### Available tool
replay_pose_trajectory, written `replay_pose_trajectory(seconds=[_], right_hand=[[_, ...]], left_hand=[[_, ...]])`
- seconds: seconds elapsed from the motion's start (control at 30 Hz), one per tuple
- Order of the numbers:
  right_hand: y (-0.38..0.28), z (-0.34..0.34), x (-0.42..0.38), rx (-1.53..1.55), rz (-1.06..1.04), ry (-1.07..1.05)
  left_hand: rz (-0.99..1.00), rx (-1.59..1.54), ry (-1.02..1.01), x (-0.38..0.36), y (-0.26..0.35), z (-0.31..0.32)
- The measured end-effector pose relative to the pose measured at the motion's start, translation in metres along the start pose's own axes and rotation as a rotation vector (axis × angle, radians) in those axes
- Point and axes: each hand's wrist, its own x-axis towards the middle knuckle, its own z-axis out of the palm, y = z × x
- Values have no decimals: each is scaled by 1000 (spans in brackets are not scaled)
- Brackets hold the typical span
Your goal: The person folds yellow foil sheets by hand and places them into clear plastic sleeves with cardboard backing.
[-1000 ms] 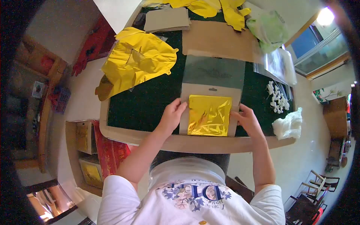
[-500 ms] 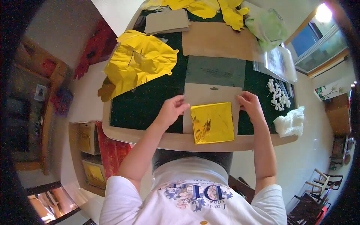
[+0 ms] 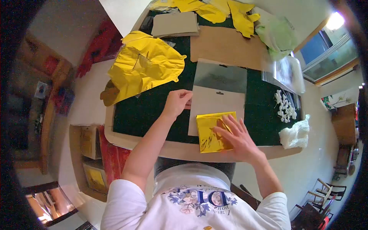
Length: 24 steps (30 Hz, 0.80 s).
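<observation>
A beige card [image 3: 216, 103] with a hang hole lies on the dark green table mat, close to me. Beyond it, a clear plastic bag [image 3: 220, 76] with its own hang hole overlaps the card's top. At the card's upper left edge, my left hand [image 3: 178, 104] is closed in a pinch. What lies between its fingertips is partly hidden, but they meet the card's edge. A folded square of shiny gold foil [image 3: 207, 132] rests on the lower card and the table's front edge. Spread fingers of my right hand [image 3: 238, 138] lie across the foil's right part, with nothing gripped.
A large gold foil balloon [image 3: 147, 63] lies flat at left. Stacked beige cards [image 3: 175, 23], more gold foil [image 3: 243, 17] and brown paper [image 3: 226, 42] are at the back. Clear bags [image 3: 285, 74], white ties [image 3: 282, 107] and a white bundle [image 3: 294, 133] sit at right.
My right hand has left the card's right edge and come down onto the gold foil. My left hand has moved up along the card's left edge. The clear bag's hole now shows.
</observation>
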Motion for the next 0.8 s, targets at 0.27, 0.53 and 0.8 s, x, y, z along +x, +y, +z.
replay_pose_trajectory(seconds=[0.27,0.53,0.8], right_hand=[[1,13,12,2,-11,67],[2,14,9,-46,42,73],[3,17,15,-59,5,98]], left_hand=[[689,842,206,-19,16,7],[1085,1353,-208,13,14,10],[1097,1290,-84,16,14,16]])
